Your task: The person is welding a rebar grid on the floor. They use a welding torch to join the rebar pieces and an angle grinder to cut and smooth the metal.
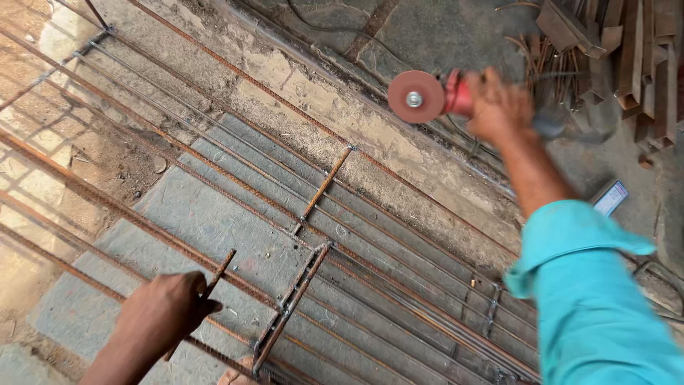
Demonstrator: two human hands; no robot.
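At upper right our right hand (499,107) clenches a red angle grinder (434,96); lower left, our left hand (164,314) grips a short rebar (221,271) above long rods (285,185).

**Two bare hands, reaching apart**

The left hand (160,314) enters from the lower left corner, bare forearm angled up and to the right, back of the hand toward the camera, fingers curled into a tight closed grip. The right arm, in a turquoise sleeve pushed above the wrist, stretches up from the lower right. The right hand (499,107), slightly blurred, is clenched, knuckles up.
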